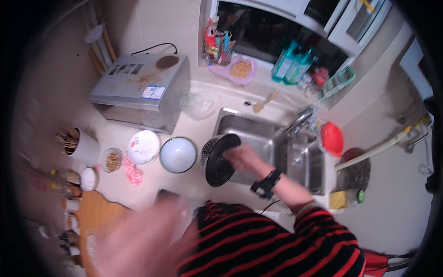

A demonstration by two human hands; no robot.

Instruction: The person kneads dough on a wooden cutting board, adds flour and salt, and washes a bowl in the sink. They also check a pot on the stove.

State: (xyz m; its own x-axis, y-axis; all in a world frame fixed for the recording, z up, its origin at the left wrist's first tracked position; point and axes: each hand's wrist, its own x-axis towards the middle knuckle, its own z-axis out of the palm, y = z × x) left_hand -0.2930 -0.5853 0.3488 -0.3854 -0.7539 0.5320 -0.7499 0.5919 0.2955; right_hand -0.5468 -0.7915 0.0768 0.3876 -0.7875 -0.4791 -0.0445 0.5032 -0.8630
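Observation:
A bowl with a black inside and a patterned outside [219, 162] is tilted at the left edge of the steel sink [249, 121]. My right hand [240, 157] grips its rim, the palm partly over the dark inside. Close by on the left, a pale bowl with a dark rim [178, 154] stands on the counter, next to a white plate with a floral pattern [144, 147]. My left hand [145, 235] is a blurred shape low in the view, near the body and apart from the bowls; its fingers cannot be made out.
A grey microwave-like appliance [138, 86] stands at the back left. A clear plastic bag [200, 104] lies beside it. The faucet [301, 119] rises behind the sink, with a red basin [332, 138] to the right. A glass dish of brown food [112, 160] sits left.

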